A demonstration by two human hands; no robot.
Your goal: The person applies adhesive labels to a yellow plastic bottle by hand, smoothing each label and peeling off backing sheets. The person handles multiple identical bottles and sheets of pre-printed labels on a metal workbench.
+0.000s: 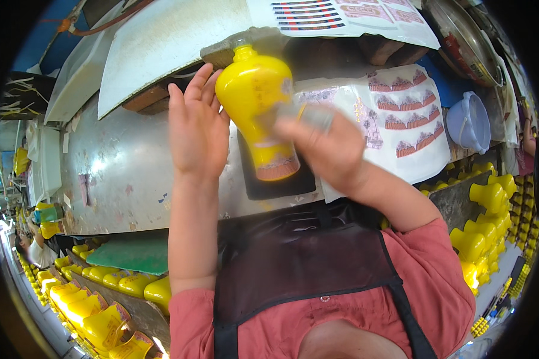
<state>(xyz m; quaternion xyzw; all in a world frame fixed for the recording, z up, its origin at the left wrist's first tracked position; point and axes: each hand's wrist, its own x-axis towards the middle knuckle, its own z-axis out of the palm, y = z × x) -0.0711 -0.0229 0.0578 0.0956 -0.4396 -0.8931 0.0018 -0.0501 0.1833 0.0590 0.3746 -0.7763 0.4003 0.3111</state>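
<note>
A glossy yellow vase-shaped bottle (254,90) lies on a black pad (281,190), its neck pointing away from me. A scalloped pink-and-purple decal band rings its base, and fainter printing shows on its body. My left hand (200,131) is beside the bottle's left shoulder, palm up, fingers stretched out and apart, its fingertips close to the yellow surface. Over the bottle's right side, my right hand (335,146) is closed on a small flat grey piece (311,116), blurred by motion. The piece's edge is at the bottle's body.
Decal sheets (410,122) lie to the right on the metal table (120,173), with another printed sheet (341,18) at the back. A pale blue bucket (468,122) stands far right. Rows of yellow bottles (488,227) fill both sides below, and a green board (132,254) sits lower left.
</note>
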